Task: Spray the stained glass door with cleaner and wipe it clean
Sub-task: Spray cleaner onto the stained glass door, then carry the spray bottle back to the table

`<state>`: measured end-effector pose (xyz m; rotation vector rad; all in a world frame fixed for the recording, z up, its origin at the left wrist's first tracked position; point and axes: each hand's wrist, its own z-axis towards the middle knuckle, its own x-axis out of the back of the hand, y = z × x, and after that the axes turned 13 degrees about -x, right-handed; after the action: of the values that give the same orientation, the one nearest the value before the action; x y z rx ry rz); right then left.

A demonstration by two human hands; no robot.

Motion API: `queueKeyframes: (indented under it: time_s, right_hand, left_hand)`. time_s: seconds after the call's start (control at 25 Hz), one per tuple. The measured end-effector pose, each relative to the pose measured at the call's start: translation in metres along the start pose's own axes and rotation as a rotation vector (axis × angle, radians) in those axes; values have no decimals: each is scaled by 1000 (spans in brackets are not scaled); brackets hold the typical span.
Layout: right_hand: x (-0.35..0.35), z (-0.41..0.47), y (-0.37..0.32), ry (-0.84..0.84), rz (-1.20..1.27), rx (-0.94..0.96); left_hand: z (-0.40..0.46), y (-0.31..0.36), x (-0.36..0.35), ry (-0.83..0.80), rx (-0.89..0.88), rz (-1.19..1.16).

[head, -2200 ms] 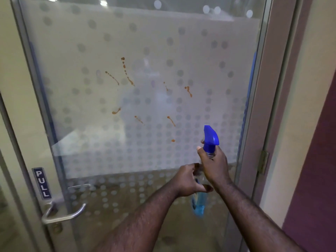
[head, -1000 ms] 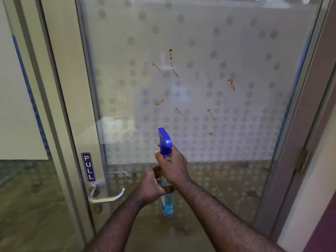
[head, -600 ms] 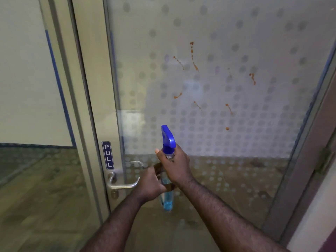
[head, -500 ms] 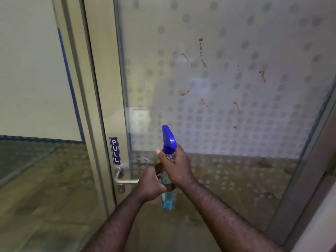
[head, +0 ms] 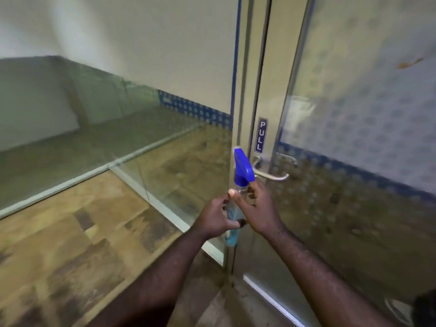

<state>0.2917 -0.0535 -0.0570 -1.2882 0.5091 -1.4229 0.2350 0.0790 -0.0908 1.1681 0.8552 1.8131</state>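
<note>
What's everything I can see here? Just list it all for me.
Spray bottle: one, blue head, clear body with blue liquid, centre, held upright.
Glass door: one, frosted with dots, right.
Stain: one showing, orange-brown, upper right on the glass.
Door handle: one, silver, behind the bottle.
PULL sign: one, blue, above the handle.
Glass partition: one, clear, left.
Floor: wood-patterned, brown, lower left.
Left hand: on the bottle's body.
Right hand: gripping its neck.

We're seeing two hands, left hand (head: 215, 217) and right hand (head: 258, 212), one spray bottle (head: 239, 182), one door handle (head: 271, 174), one PULL sign (head: 261, 135), one orange stain (head: 409, 63).
</note>
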Motion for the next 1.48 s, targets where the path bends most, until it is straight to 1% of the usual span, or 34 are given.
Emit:
queueKeyframes:
  time_s: [0.12, 0.36, 0.52, 0.72, 0.88, 1.08, 1.36, 1.48]
  right_hand:
    - [-31, -25, 2, -135, 37, -12]
    - [-88, -82, -9, -529, 136, -5]
    - [-129, -121, -34, -771, 206, 19]
    - [-193, -171, -77, -1009, 238, 34]
    - [-248, -217, -120, -1123, 257, 58]
    - [-315, -275, -181, -1216, 276, 107]
    - [-387, -330, -252, -1342, 244, 199]
    - [-415, -341, -273, -1412, 197, 236]
  left_hand:
    - [-50, -8, 13, 99, 101, 82]
    - [-158, -16, 34, 338, 267, 182]
    - [-224, -13, 56, 499, 348, 263]
    - [-303, -5, 92, 715, 456, 320]
    - [-368, 0, 134, 835, 537, 365]
    - [-453, 2, 195, 951, 583, 398]
    - [-534, -3, 263, 1058, 572, 513]
    - [-558, -7, 286, 1033, 608, 535]
